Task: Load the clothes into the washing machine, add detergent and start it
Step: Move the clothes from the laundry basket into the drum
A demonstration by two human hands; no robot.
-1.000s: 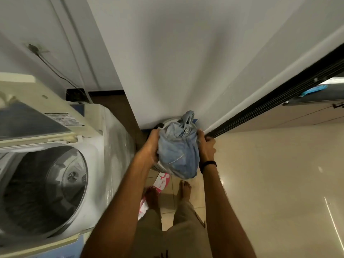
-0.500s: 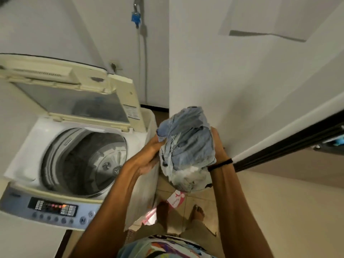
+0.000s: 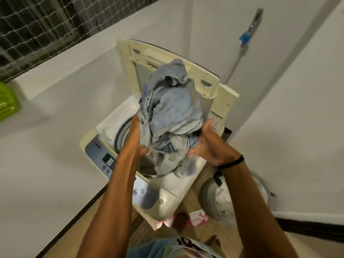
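While both hands carry it, the one bundle of clothes (image 3: 171, 112) hangs in the air over the drum opening (image 3: 122, 132) of the one washing machine (image 3: 165, 200), just in front of the raised lid (image 3: 210, 84). The bundle is faded blue-grey denim-like cloth, crumpled, with paler whitish cloth at the bottom. Its loose ends dangle to the right front rim of the opening, and motion blur hides any seams or labels. Piece count inside the bundle: cannot tell. The left hand (image 3: 138, 138) holds the bundle's left side, fingers lying up along the cloth, thumb hooked under the lower edge. The right hand (image 3: 208, 146) cups the right side from below, thumb up, fingers curled under the cloth; one black wristband (image 3: 232, 162) on that wrist. One control panel (image 3: 109, 161) runs along the machine's front edge, partly crossed by the left forearm. The drum's left half shows open and unobstructed. A white wall sits near the machine's left side, and another wall rises behind its rear right corner with one blue-tagged tap (image 3: 244, 39). On the floor right of the machine: one round laundry basket (image 3: 208, 198) with white cloth in it, and one pink packet (image 3: 198, 217) near the machine's front corner. One green basket (image 3: 7, 103) at the far left edge, well apart.
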